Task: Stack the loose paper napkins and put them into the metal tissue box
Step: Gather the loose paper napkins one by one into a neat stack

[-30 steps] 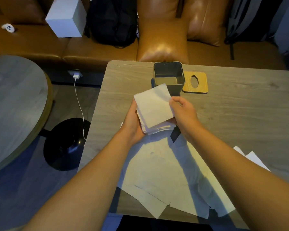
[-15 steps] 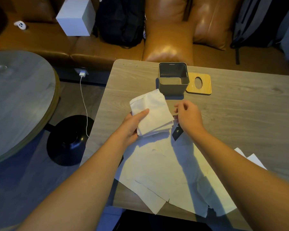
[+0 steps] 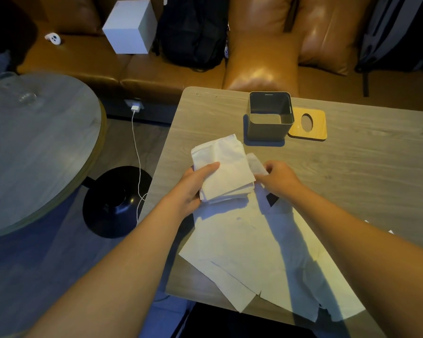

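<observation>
Wood-grain table is carrying everything: loose napkins are lying spread over its near part, and the metal box is standing open at the far edge with its wooden lid lying flat just right of it. Left of centre, between box and loose sheets, the stack is sitting in the left hand, thumb curling over the top and fingers going under. The right hand is pinching 1 napkin at the stack's right edge.

To do this step well, I would say the right hand is needing to lay that sheet square on top, corners matching, while the left thumb is lifting only briefly. Loose edges are likely to snag on the box rim, so tapping the stack even is probably worth doing before it goes in.
</observation>
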